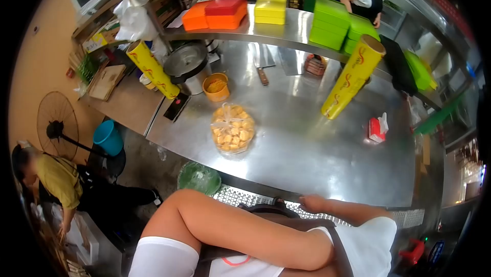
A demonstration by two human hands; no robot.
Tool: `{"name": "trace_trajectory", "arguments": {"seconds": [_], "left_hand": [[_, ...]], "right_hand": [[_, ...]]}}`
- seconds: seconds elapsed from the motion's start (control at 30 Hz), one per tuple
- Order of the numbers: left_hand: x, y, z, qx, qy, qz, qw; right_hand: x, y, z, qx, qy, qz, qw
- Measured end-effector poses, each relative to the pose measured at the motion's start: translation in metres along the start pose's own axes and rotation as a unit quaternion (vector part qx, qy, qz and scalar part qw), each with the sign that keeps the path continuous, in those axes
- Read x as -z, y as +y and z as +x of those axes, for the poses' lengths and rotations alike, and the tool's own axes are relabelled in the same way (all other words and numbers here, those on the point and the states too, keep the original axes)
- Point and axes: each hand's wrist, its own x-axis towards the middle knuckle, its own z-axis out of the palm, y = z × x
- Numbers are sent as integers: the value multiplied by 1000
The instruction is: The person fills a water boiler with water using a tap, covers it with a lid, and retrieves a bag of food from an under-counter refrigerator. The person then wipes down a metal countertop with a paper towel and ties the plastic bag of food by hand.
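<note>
My left arm bends across my chest, its forearm reaching toward the white right sleeve. My left hand lies at that sleeve and the brown strap, with its fingers hidden. At the front edge of the steel table, my right hand is closed, and I see nothing in it. Ahead on the table sits a clear tied bag of yellowish chunks, apart from both hands. Behind it stands an orange tub with orange contents. A wide-bladed scraper lies farther back.
Yellow wrap rolls stand on the right and left. A red tissue pack lies at right. Orange, yellow and green boxes line the shelf. Below the table edge is a green-lined bin. A person bends at left; another stands behind the shelf.
</note>
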Motion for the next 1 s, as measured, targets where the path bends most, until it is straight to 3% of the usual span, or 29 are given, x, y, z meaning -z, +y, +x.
{"name": "trace_trajectory", "arguments": {"seconds": [0.13, 0.23, 0.3, 0.37, 0.43, 0.5, 0.7, 0.8, 1.0], "left_hand": [[-5, -16, 26, 26, -40, -25, 999], [-5, -25, 35, 30, -40, -37, 998], [-4, -31, 40, 30, -35, -41, 998], [-3, -38, 40, 24, -22, -41, 999], [-2, -43, 40, 17, -9, -34, 999], [1, -45, 39, 10, 4, -28, 1000], [18, -43, 38, 6, 21, -13, 1000], [26, -42, 40, 7, 14, -4, 1000], [38, -28, 29, 9, 2, 18, 1000]], "right_hand": [[2, 21, -8, 23, 97, 92, 991], [-14, 20, -16, 37, 133, 30, 990], [-18, 8, -26, -11, 41, 10, 999], [-30, 13, -29, 36, 3, 47, 998], [-40, 5, -41, 23, 40, 110, 993], [-71, 19, -34, 13, 21, 63, 998], [-122, 38, -22, 49, -19, 105, 993], [-156, 52, 6, 63, 6, 67, 996], [-117, 58, 26, 27, 19, 36, 999]]}}
